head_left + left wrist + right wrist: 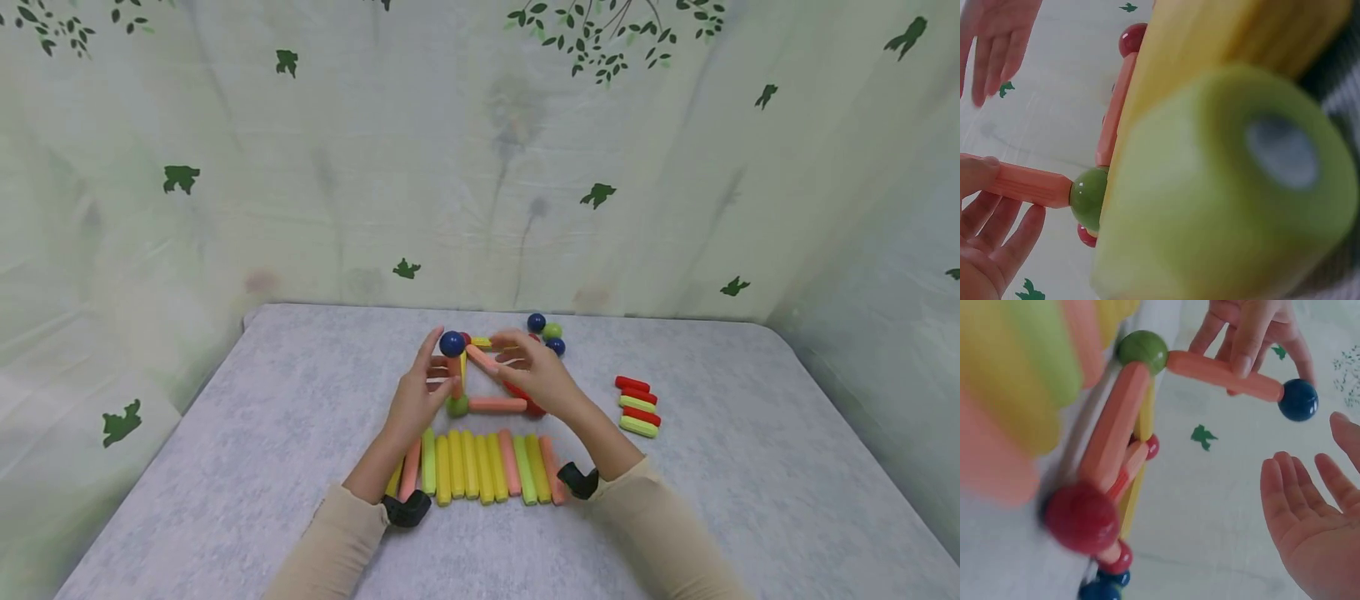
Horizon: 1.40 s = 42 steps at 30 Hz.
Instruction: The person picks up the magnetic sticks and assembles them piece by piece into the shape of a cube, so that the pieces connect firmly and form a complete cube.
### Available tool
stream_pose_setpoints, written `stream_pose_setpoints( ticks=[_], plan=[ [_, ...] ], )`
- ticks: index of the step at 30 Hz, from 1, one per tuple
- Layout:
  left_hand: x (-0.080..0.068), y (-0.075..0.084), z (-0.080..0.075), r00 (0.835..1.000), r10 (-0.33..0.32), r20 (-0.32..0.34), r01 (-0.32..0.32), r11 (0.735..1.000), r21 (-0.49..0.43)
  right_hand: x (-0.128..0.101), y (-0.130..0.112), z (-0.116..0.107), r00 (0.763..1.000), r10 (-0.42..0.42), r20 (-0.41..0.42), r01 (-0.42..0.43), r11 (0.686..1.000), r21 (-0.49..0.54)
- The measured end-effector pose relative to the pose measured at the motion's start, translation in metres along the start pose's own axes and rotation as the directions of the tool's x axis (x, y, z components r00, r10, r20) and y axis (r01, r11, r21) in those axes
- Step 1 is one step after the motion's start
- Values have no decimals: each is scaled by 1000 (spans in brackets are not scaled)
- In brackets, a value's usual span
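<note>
My left hand (414, 398) pinches a salmon-pink stick (1222, 372) that stands upright on a green ball (1142, 351). A dark blue ball (1298, 399) caps the stick's top end, beside the left fingertips. My right hand (546, 379) hovers over the right side of the frame of sticks and balls, its fingers extended and holding nothing in the right wrist view. From the green ball another salmon-pink stick (497, 405) runs along the frame's near side to a red ball (1083, 519). Farther back lie a yellow stick (481, 342) and a slanting salmon-pink stick (482, 359).
A row of yellow, light green and salmon-pink sticks (482, 468) lies in front of the frame, between my forearms. Short red and light green sticks (638, 408) are stacked side by side at the right. Loose blue (536, 322) and green balls (552, 331) sit behind my right hand.
</note>
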<state>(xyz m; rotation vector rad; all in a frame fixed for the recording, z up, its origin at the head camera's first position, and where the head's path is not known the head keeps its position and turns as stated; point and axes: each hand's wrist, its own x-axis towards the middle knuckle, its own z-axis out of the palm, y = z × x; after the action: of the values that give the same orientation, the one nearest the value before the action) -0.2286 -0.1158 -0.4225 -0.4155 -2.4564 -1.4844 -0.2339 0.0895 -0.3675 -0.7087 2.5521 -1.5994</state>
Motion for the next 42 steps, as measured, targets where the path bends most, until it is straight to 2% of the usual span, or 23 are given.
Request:
stream_pose_setpoints(
  ticks=[3,8,13,17,21,23,26,28,31,35,39,42],
  plan=[
    [0,0,-1,1000,22,-5,-22,997,72,-16,13,-9,998,59,18,-59,997,-48],
    [0,0,-1,999,44,-6,-43,994,101,-50,32,-20,988,124,95,-113,987,-118],
    [0,0,1,999,54,-2,-53,992,111,-75,51,-19,955,222,195,-184,963,-199],
    [0,-2,2,998,58,-6,-57,991,117,-82,56,-16,913,319,254,-241,925,-295],
    [0,-2,2,998,57,-7,-55,991,121,-85,53,-11,868,412,276,-289,873,-394],
    [-1,-2,2,998,58,-6,-57,991,119,-86,50,-8,861,439,257,-295,842,-451],
    [-1,-1,1,998,68,-11,-66,991,113,-86,45,-7,878,434,203,-278,807,-522],
    [-1,-1,1,997,75,-16,-73,992,107,-82,43,-8,896,416,156,-285,807,-517],
    [-1,-2,3,996,87,-19,-84,991,107,-73,39,-13,932,351,88,-280,853,-441],
    [-2,-3,4,996,92,-19,-89,989,117,-54,32,-17,973,228,19,-207,914,-349],
    [-2,-3,5,995,91,-26,-88,990,113,-35,16,-17,990,138,4,-131,947,-294],
    [-3,-3,5,995,94,-27,-90,990,109,-22,5,-16,998,54,13,-48,955,-291]
  ],
)
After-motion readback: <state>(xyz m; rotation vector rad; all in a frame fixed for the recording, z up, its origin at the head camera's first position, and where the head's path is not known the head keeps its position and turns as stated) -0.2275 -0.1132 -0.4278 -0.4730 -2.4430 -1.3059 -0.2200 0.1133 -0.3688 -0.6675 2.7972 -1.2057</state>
